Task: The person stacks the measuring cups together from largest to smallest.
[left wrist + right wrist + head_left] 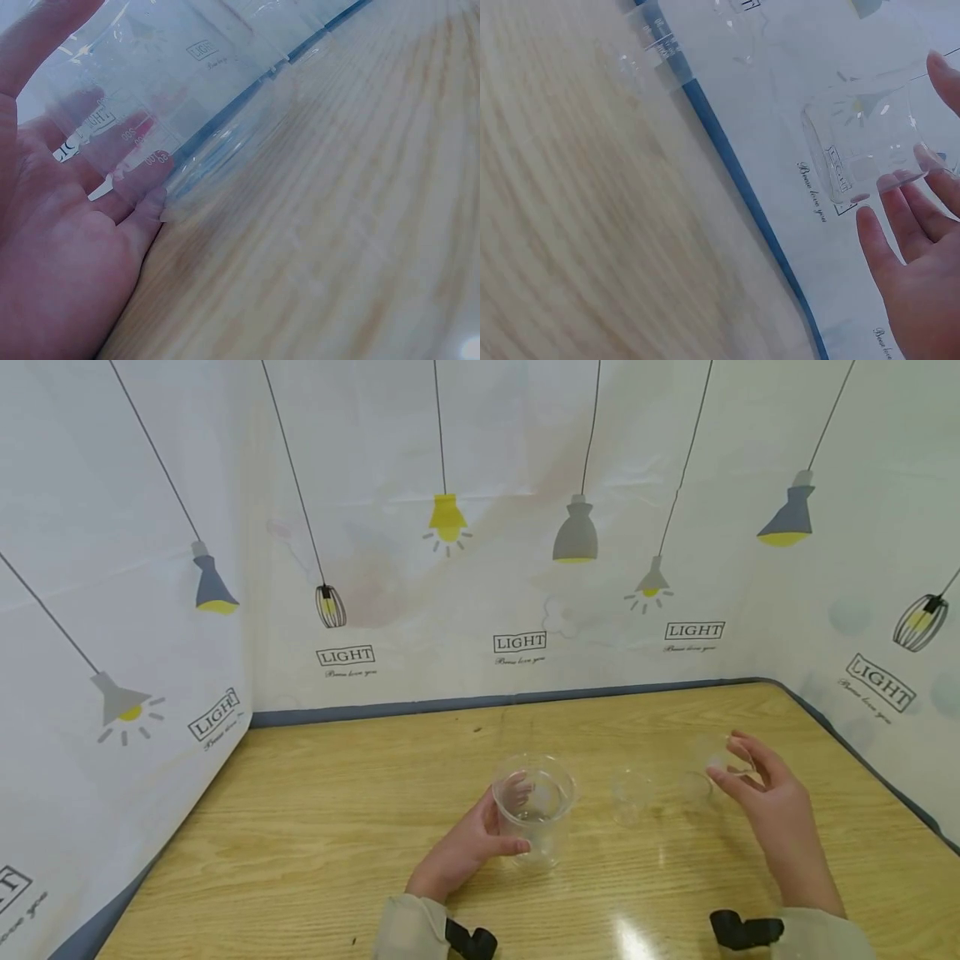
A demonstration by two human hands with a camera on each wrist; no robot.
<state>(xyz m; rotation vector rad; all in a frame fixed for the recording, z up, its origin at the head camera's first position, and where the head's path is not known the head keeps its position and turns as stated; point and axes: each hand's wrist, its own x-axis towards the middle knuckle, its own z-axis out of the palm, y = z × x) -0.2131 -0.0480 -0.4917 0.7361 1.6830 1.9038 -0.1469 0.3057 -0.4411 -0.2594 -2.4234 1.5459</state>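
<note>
A large clear plastic cup (543, 828) was gripped upright by the left hand (474, 847), well left of a small clear round cup (862, 142) held by the right hand (776, 797).

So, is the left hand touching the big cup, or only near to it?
Touching. The head view shows it: the left hand grips the big cup, with its thumb lying against the near side.

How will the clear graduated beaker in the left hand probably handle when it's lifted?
The clear graduated beaker is probably stiff: its wall shows no visible dent where the left hand grips it. It may be slippery too, given its smooth, glossy wall.
</note>
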